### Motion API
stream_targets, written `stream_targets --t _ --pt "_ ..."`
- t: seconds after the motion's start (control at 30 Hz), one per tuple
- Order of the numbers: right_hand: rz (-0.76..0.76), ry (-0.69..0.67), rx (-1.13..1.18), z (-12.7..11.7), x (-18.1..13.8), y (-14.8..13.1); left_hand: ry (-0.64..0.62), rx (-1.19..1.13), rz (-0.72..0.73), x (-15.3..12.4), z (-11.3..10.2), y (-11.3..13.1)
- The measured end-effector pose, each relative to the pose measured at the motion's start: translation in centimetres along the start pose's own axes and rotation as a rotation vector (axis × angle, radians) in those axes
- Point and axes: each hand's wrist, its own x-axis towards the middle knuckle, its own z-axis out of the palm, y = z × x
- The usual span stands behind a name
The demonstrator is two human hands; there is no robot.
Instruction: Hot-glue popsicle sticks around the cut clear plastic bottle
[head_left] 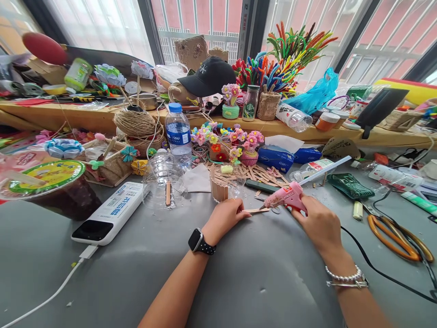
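Observation:
A thin wooden craft stick (257, 210) is pinched at its near end by my left hand (227, 218), low over the grey table. My right hand (317, 223) is closed round the handle of a pink hot glue gun (285, 198), and a long translucent glue stick (327, 169) juts from its back. The gun's nozzle points at the stick, close to its far end; whether they touch I cannot tell. Just beyond my left hand stands a small curved wall of craft sticks (219, 189) beside clear plastic, its lower part hidden by the hand.
Loose craft sticks (252, 173) lie in a pile behind. Orange-handled scissors (392, 237) and a black cord lie right. To the left are a power bank (109, 214), a lidded drink cup (58, 196), a cut plastic bottle (162, 182) and a water bottle (178, 136).

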Motion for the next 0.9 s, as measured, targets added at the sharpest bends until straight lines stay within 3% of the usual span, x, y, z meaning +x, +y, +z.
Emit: stream_targets --t 0.9 --pt "0.001 -0.031 -0.054 -0.20 0.11 0.38 0.015 -0.013 0.027 0.02 0.22 -0.21"
